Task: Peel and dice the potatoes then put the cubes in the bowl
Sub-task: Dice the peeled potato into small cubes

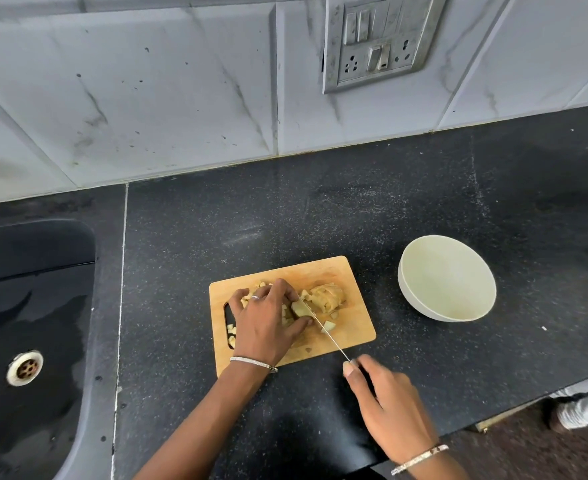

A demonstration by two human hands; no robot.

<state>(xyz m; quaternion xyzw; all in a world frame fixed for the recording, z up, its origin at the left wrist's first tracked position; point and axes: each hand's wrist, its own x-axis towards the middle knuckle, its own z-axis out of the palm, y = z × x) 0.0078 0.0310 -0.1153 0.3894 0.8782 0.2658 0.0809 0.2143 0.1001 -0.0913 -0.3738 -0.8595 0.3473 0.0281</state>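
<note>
A wooden cutting board (351,327) lies on the dark counter. My left hand (268,320) grips a peeled potato piece (299,309) on the board, fingers curled over it. My right hand (386,400) holds a knife (323,329) by its handle, and the blade lies against that piece. A second sliced potato chunk (327,296) sits just right of the blade. Several small cubes (329,326) are scattered on the board, some partly hidden under my left hand. An empty white bowl (448,277) stands to the right of the board.
A black sink (26,306) with a metal drain (25,367) takes up the left side. The tiled wall with a switch and socket panel (379,39) rises behind the counter. The counter's front edge runs at the lower right, with the floor beyond it.
</note>
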